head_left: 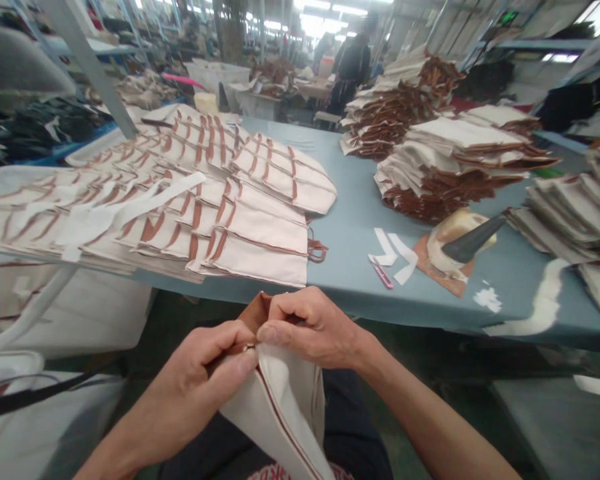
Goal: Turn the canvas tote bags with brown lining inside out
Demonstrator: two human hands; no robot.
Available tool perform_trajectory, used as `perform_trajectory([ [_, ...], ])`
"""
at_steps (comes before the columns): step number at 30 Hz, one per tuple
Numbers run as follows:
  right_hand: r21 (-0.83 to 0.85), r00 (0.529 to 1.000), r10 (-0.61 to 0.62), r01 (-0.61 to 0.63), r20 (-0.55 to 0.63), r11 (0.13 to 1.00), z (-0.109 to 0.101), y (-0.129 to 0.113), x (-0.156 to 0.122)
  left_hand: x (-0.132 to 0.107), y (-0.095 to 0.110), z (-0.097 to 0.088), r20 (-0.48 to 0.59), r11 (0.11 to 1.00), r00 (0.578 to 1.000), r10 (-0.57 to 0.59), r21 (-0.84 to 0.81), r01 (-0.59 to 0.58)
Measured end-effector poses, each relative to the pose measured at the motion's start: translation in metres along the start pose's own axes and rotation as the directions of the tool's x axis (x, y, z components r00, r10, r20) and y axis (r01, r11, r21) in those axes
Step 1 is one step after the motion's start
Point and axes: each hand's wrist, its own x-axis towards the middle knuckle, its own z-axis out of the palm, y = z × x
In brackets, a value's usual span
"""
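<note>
A cream fabric piece with brown edging (290,393) hangs from my two hands over my lap, in front of the table edge. It looks like a sewn bag panel. My left hand (215,367) pinches its upper edge between thumb and fingers, by a small shiny spot at the seam. Right beside it, my right hand (315,327) grips the same edge, thumb on the cream side. A brown part (256,313) of the piece sticks up behind the fingers. Some of the edge is hidden under my fingertips.
On the blue-covered table (350,267) lie overlapping cream panels (265,233) at left and folded stacks (445,160) at right. Nearby are a pink cutter (381,273), white strips (403,257), and a glue-like container with a dark handle (473,240). A person (353,67) stands far back.
</note>
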Motion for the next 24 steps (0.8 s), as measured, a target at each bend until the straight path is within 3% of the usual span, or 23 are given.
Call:
perform_trajectory([
  [5,-0.014,0.998,0.057,-0.057,0.031,0.998,0.004,0.005,0.000,0.003,-0.003,-0.004,-0.051,0.989,0.997,0.063,0.135,-0.056],
  [14,-0.042,0.988,0.101,-0.097,0.113,0.994,0.004,0.011,0.002,0.001,-0.026,-0.010,0.106,0.826,0.922,0.372,0.415,-0.381],
  [18,0.108,0.975,0.146,-0.166,0.170,0.980,0.009,0.019,0.001,0.003,-0.036,-0.007,0.167,0.723,0.880,0.444,0.513,-0.462],
  [21,0.139,0.971,0.184,-0.205,0.153,0.969,0.010,0.024,0.000,0.007,-0.035,-0.006,0.125,0.776,0.901,0.415,0.469,-0.422],
  [24,0.069,0.978,0.185,-0.192,0.100,0.979,0.008,0.024,-0.003,0.010,-0.028,-0.005,0.042,0.928,0.969,0.243,0.280,-0.244],
])
